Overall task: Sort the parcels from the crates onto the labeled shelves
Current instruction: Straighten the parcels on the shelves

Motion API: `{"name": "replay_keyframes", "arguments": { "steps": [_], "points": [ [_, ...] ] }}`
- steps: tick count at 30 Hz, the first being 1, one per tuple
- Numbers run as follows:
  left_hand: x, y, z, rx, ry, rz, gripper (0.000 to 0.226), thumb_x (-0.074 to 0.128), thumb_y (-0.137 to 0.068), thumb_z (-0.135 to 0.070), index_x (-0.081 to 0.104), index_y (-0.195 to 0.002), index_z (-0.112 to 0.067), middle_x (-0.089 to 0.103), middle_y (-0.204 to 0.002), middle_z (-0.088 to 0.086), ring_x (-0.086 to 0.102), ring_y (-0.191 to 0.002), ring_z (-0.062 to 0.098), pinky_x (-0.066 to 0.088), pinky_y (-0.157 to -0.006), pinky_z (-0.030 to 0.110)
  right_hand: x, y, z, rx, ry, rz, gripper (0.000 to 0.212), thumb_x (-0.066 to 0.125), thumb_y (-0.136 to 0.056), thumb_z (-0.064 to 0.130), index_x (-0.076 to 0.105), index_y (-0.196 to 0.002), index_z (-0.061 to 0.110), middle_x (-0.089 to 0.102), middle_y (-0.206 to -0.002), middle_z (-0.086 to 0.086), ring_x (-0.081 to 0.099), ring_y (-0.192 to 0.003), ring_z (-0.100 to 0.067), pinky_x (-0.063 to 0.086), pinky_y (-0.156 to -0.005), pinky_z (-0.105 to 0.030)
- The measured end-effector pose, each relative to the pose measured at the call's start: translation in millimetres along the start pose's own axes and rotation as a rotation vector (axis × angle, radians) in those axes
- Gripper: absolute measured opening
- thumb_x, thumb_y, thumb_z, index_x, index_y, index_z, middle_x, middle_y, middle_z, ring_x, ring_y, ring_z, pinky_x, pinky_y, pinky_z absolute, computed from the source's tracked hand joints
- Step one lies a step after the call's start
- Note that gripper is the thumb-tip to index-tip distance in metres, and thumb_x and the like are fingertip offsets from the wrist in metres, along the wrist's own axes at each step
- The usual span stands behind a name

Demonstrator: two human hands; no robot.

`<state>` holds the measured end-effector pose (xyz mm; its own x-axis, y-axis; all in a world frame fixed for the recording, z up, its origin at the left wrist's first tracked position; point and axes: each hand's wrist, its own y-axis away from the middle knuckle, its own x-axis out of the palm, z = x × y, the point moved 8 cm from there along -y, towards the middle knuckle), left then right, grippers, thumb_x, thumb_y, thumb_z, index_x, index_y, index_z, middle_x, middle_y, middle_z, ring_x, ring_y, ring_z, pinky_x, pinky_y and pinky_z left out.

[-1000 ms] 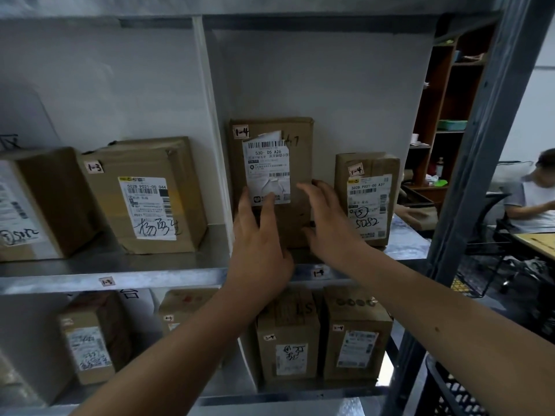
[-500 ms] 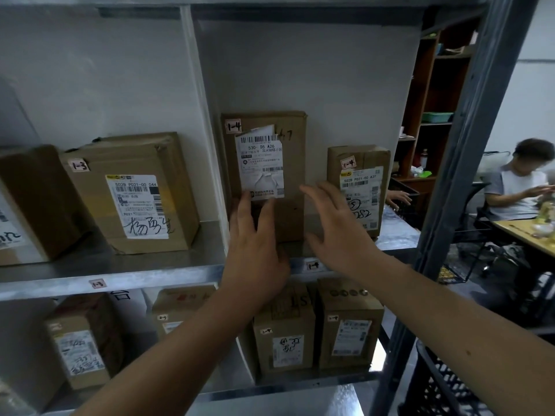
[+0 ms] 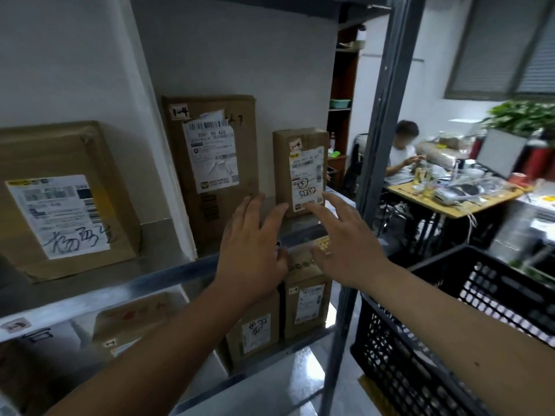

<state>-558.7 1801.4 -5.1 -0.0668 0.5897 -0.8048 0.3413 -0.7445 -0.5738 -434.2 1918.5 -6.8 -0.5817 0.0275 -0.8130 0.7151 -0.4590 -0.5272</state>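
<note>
The upper metal shelf [image 3: 90,291] carries three cardboard parcels: a wide box [image 3: 64,202] at left, a tall upright box [image 3: 214,172] marked 1-4, and a smaller box [image 3: 301,171] just beside it. The lower shelf [image 3: 270,367] holds more upright labelled boxes [image 3: 306,304].

Dim, cool indoor light; the room to the right of the right hand [image 3: 345,238] is brighter than the shelf bay beyond the left hand [image 3: 252,247]. The whole frame is soft with motion blur (label print barely legible). Wide-angle bending tilts the grey upright post [image 3: 381,130]. A pale glare patch lies below both wrists.
</note>
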Motion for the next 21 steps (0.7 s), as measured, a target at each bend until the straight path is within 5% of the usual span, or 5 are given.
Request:
{"name": "replay_keyframes", "arguments": {
  "steps": [10, 16, 21],
  "points": [
    [4.7, -36.3, -10.0, -0.009, 0.054, -0.027, 0.080, 0.071, -0.091, -0.038, 0.028, -0.158, -0.035, 0.015, -0.169, 0.004, 0.019, -0.154, 0.031, 0.038, -0.118, 0.055, -1.1, -30.3, -29.7, -0.025, -0.091, -0.080, 0.074, 0.074, -0.088, 0.019, 0.042, -0.155, 0.029, 0.021, -0.168, -0.012, 0.019, -0.156, -0.036, 0.039, -0.116, -0.053],
    [14.1, -55.1, -27.1, -0.055, 0.084, -0.118, 0.070, 0.071, -0.094, -0.023, 0.035, -0.153, -0.033, 0.026, -0.164, 0.008, 0.040, -0.142, 0.032, 0.054, -0.102, 0.048, 4.7, -62.1, -48.4, -0.106, -0.257, -0.126, 0.094, 0.075, -0.084, 0.004, 0.029, -0.156, 0.044, 0.003, -0.168, -0.010, 0.020, -0.155, -0.038, 0.048, -0.112, -0.051],
    [25.9, -72.0, -40.1, -0.122, 0.113, -0.198, 0.073, 0.073, -0.090, -0.012, 0.040, -0.152, -0.029, 0.025, -0.164, 0.005, 0.044, -0.143, 0.032, 0.057, -0.103, 0.043, 3.8, -84.2, -57.7, -0.196, -0.256, -0.176, 0.107, 0.073, -0.083, -0.006, 0.020, -0.157, 0.050, -0.007, -0.169, -0.014, 0.018, -0.155, -0.043, 0.049, -0.111, -0.054]
  ]
}}
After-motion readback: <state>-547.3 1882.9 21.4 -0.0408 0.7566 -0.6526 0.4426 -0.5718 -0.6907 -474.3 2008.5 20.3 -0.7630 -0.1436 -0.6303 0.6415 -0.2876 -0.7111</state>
